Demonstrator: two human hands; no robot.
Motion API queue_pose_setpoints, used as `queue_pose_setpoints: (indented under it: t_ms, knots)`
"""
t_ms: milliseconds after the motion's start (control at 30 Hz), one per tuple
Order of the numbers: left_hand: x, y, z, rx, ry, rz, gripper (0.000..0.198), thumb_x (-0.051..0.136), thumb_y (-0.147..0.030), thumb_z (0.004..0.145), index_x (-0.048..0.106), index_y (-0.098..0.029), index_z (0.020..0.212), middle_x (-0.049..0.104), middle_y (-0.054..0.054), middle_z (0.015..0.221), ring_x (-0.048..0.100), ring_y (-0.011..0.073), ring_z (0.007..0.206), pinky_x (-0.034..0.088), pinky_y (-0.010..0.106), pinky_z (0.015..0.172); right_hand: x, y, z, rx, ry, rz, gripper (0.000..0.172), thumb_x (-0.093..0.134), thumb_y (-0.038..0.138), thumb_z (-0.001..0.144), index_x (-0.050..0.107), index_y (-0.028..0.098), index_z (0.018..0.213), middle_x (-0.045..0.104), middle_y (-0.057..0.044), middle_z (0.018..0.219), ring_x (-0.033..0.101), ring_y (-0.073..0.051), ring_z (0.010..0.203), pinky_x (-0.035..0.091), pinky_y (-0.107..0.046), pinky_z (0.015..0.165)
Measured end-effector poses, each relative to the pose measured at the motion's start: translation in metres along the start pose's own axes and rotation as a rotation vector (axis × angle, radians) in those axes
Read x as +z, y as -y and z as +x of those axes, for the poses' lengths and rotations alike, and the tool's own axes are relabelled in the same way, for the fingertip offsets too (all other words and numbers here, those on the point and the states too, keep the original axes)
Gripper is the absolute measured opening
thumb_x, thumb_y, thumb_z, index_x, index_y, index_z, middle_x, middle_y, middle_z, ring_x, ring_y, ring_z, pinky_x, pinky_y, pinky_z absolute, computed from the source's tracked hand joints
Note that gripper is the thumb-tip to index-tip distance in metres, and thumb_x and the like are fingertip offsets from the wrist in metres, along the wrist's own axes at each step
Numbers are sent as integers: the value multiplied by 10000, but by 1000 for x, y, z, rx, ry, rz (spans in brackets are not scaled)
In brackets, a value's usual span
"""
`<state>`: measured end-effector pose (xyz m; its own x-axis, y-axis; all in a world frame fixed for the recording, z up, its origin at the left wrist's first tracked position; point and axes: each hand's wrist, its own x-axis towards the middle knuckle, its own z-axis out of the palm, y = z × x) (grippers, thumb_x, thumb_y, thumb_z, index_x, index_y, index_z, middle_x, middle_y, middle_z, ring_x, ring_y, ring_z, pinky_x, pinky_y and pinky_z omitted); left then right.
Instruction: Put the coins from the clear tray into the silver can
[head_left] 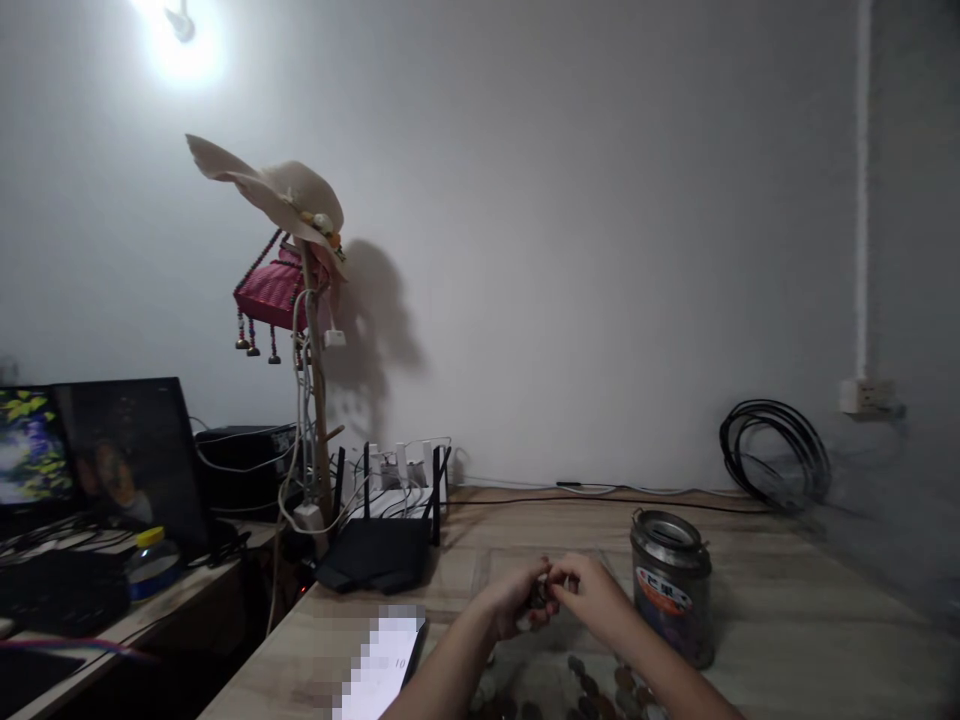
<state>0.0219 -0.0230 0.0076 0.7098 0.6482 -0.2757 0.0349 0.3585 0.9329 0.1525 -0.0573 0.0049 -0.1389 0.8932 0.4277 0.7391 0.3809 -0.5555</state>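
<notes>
My left hand (519, 606) is cupped above the table with its fingers curled around several coins (540, 602), partly hidden in the palm. My right hand (586, 592) meets it from the right, thumb and fingertips pinched together at the left fingers. What sits in that pinch is too small to make out. Below both wrists, loose coins (592, 690) lie scattered on the tabletop, some silvery and some brownish. A jar (671, 590) with a metal rim and an orange label stands upright just right of my right forearm.
A lit phone (386, 655) lies left of my left forearm. Behind it is a black router (379, 555) with antennas, beside a wooden stand (318, 400) carrying a hat (289, 190) and pink bag (274, 290). Coiled black cable (776, 450) leans on the wall at right.
</notes>
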Motion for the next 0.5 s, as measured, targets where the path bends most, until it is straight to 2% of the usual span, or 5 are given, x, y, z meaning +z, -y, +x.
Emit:
queue_pose_setpoints:
  t_ms: [200,300,400,500]
  knots:
    - [5,2,-3,-19,101,76,481,258,-586,750,485,-162,735,427,-30,462,337,37,337,110,159,340,5,-1,-3,41,120,208,179,487,159,599,596,155,742,620,-8,656,516,-115,535,347,-208,494]
    - [2,2,-3,-32,130,73,468,304,-591,734,499,-173,811,452,-29,487,331,35,344,114,156,355,2,5,-3,44,100,193,135,481,131,587,581,154,675,592,4,574,500,-112,504,335,-203,465]
    - [-2,0,-3,-32,123,68,489,304,-598,728,506,-177,876,461,-30,499,298,32,330,125,162,362,-17,14,-3,9,-72,88,109,482,165,627,584,168,666,589,-11,611,510,-127,571,364,-216,511]
    - [-5,-2,-5,11,129,69,495,303,-563,748,526,-155,918,439,-37,501,268,25,326,123,169,368,-54,16,-6,-64,-352,-94,179,421,234,724,594,193,742,599,-35,768,529,-140,701,390,-242,635]
